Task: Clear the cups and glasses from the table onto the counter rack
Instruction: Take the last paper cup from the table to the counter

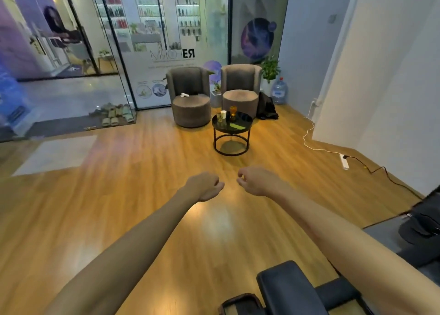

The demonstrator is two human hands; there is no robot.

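A small round black table (pixel 245 120) stands across the room in front of two grey armchairs. On it stand a white cup (pixel 223 114), a clear glass (pixel 220 118) just left of the cup and an amber stemmed glass (pixel 233 111) to its right. Both my arms reach forward over the wood floor, well short of the table. My left hand (pixel 205 186) is loosely curled with nothing in it. My right hand (pixel 255 181) is also curled and holds nothing. No counter rack is in view.
Two grey armchairs (pixel 190 97) sit behind the table against a glass wall. A white cable and power strip (pixel 344 161) lie on the floor at right. Black padded equipment (pixel 292 288) is near my lower right. Slippers (pixel 114 115) line the glass at left.
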